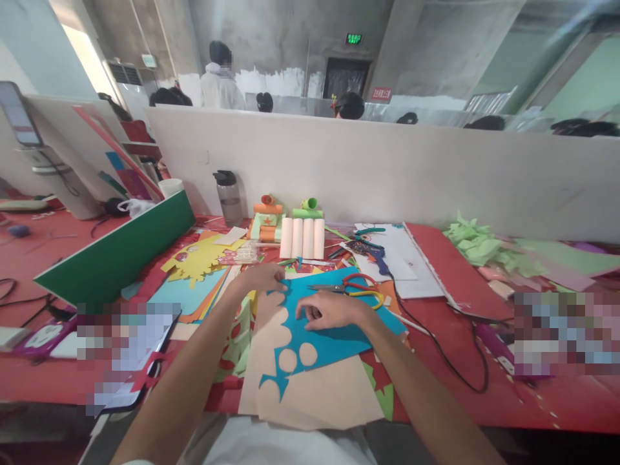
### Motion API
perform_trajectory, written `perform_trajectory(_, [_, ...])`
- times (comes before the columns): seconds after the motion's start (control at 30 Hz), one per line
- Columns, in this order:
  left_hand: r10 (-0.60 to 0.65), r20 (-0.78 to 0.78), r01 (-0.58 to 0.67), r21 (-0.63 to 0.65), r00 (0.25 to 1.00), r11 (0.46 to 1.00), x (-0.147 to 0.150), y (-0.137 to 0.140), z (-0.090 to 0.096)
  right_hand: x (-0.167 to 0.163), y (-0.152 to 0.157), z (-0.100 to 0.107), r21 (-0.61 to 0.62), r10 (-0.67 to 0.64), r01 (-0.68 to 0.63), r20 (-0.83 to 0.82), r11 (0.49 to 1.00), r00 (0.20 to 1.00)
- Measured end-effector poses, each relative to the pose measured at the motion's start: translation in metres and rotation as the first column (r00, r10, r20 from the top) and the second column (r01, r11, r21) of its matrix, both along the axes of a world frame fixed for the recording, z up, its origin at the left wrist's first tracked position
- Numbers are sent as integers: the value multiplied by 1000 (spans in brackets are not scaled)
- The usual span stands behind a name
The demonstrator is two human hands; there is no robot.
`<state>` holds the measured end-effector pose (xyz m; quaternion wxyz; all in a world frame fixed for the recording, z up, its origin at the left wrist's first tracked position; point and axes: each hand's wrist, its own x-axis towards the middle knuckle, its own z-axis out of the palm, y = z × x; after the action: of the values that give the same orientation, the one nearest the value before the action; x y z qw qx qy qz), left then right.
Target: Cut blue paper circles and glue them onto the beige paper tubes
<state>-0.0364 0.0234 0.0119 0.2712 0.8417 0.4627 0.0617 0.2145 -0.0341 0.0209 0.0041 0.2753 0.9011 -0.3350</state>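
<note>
A blue sheet of paper with round holes and a scalloped left edge lies before me on beige sheets. At its upper left corner, my left hand has bent fingers closed on the edge; the fingertips are partly hidden. My right hand rests on the middle of the blue sheet, fingers loosely curled and apart, with nothing seen in them. Just beyond it, scissors with red and yellow handles lie on the blue paper, blades pointing left.
Beige paper rolls stand ahead, beside orange and green paper tubes. A glue gun and its cable lie right of them. A bottle stands by the white partition. To the left are a green board and yellow cut-outs.
</note>
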Motion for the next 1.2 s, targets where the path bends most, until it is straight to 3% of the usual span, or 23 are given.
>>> perform_trajectory(0.2, [-8, 54, 11, -39, 999, 999, 0, -1, 1, 0, 1, -2, -12, -2, 2, -13, 1000, 1000])
perform_trajectory(0.53, [-147, 224, 188, -172, 963, 967, 14, -19, 23, -1, 2, -5, -30, -5, 5, -9, 1000, 1000])
perform_trajectory(0.8, [-147, 216, 159, -38, 965, 987, 16, -13, 17, -1, 0, -3, 0, -10, 10, -3, 1000, 1000])
perform_trajectory(1.0, [-124, 207, 114, 60, 971, 992, 12, -11, 18, -1, -1, 0, 187, -28, 34, -33, 982, 999])
perform_trajectory(1.2, [-145, 189, 131, 88, 971, 988, 8, -11, 21, -3, 0, -1, 274, -118, 135, -81, 952, 990])
